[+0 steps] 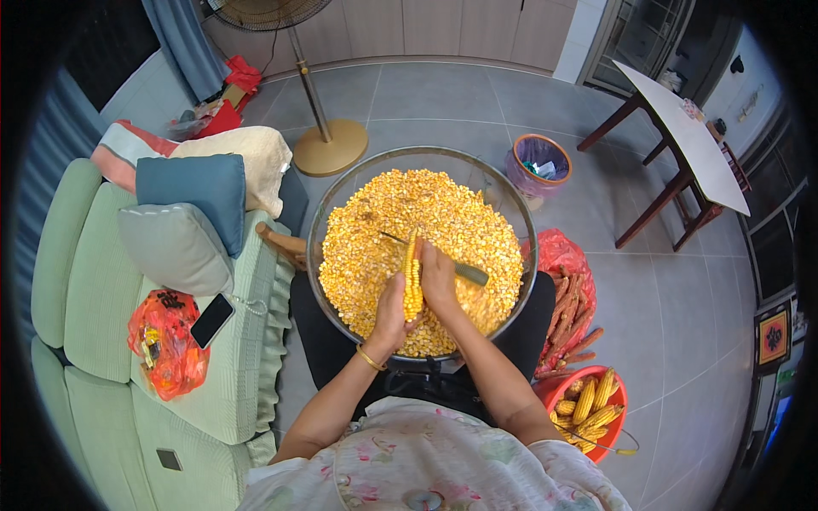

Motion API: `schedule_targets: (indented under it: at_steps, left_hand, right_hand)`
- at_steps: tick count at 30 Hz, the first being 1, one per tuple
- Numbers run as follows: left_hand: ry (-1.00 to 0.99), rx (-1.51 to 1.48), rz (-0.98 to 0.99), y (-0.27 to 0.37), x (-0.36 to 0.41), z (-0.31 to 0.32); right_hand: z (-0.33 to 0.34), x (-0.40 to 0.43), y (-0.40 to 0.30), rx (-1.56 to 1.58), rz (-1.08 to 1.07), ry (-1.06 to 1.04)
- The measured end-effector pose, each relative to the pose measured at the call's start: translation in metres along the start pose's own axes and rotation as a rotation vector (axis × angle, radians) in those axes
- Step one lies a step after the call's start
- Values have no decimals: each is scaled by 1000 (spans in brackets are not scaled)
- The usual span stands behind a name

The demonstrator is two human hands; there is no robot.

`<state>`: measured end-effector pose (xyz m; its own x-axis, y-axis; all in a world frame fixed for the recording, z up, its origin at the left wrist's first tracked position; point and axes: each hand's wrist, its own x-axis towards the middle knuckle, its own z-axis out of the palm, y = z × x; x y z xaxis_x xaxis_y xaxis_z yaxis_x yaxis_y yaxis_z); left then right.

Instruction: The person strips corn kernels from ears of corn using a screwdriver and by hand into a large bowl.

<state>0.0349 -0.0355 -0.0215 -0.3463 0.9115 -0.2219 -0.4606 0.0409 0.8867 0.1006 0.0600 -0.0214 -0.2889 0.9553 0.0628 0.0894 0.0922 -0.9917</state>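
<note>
A partly shelled ear of yellow corn [412,281] stands tilted between my two hands, over a wide round metal basin [313,274]. My left hand [388,313] grips its lower left side. Against its right side my right hand [438,274] is closed, with a bare strip of cob showing by the thumb. Loose corn kernels [422,198] fill much of the basin. A screwdriver-like tool with a green handle [471,273] shows right of my right hand, its thin dark shaft emerging left of the ear. Whether that hand touches the tool is hidden.
Right of my legs, a red bucket [621,425] holds several ears of corn, beside a red plastic bag [556,246] with stripped cobs. A bin [537,185] and a fan base [332,147] stand beyond the basin. A green sofa [96,274] with a phone [212,320] is left.
</note>
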Motion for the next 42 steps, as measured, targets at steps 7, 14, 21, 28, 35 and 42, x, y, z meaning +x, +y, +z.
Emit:
schedule_targets:
  at_steps: [7,14,21,28,35,42]
  left_hand:
    - [212,354,578,-34,24,-7]
    - [36,112,-136,-1,-9,-3]
    - [111,543,252,-12,1,-16]
    - [77,766,278,0,-10,-9]
    - [39,664,316,-4,-5,-13]
    - [20,484,236,-7,0,-18]
  right_hand:
    - [-2,6,-13,414,204,-76]
    - [-7,12,6,141,32,-35]
    - [-15,14,-2,402,282,-127]
    - [-12,16,9,68,92,-156]
    - [-11,18,16,211,-16,-223]
    - [-11,10,15,236,78,-156]
